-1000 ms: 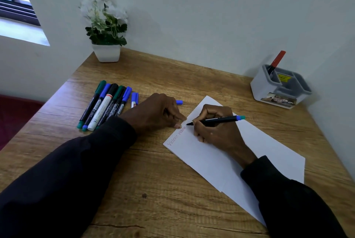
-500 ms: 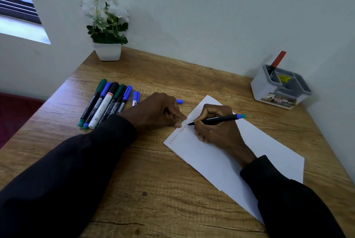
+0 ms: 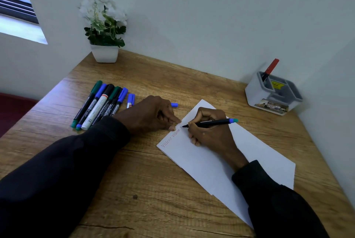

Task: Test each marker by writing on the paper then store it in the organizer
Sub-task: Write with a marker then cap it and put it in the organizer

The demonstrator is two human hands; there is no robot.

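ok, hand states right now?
Left hand: curled, resting at paper edge; cannot tell if it holds anything.
Right hand: holding marker, tip on paper.

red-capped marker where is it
Head view: the red-capped marker stands in the grey plastic organizer's rear left compartment, far right on the wooden desk.

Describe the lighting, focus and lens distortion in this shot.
Head view: dim, cool light, brightest at the window; head view: the dark sleeves lose all detail; head view: the wide-angle lens splays the table edges; head view: the marker and writing on the paper are sharp, without glare.
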